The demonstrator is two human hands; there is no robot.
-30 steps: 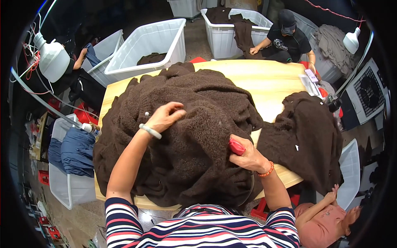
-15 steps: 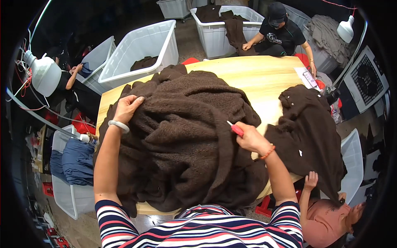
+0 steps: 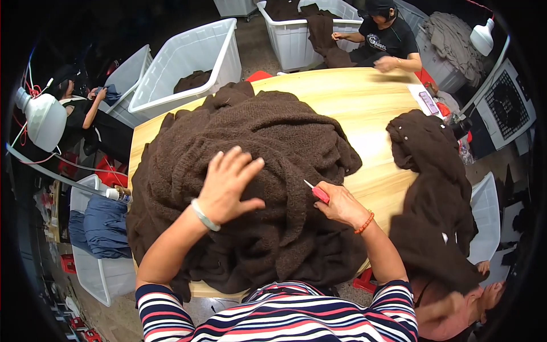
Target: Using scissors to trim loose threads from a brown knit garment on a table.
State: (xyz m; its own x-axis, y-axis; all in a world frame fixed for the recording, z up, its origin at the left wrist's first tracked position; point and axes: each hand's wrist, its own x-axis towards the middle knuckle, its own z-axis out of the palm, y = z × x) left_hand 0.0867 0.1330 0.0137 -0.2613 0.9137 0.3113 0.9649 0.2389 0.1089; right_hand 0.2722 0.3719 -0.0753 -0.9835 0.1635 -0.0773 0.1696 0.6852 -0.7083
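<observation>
A big heap of dark brown knitted cloth (image 3: 250, 134), likely garments, lies bunched on the pale wooden table before me. My left hand (image 3: 228, 185) is over its middle with fingers spread and nothing in them; whether it touches the knit I cannot tell. In my right hand (image 3: 340, 204) is a small red-handled pointed tool (image 3: 321, 194), its thin pale tip aimed up and left over the heap's right part. The exact kind of tool does not show.
More brown knitwear (image 3: 436, 148) hangs over the right table edge, by a co-worker in pink (image 3: 450, 319). Across the wooden table (image 3: 319, 85) sits another person in black (image 3: 393, 43). White bins (image 3: 228, 62) stand around; lamps (image 3: 45, 122) flank both sides.
My left hand has let go of the knit, opened and moved right and down. My right hand moved slightly down. The co-worker's brown piece at right has shifted, and the far person's arms moved.
</observation>
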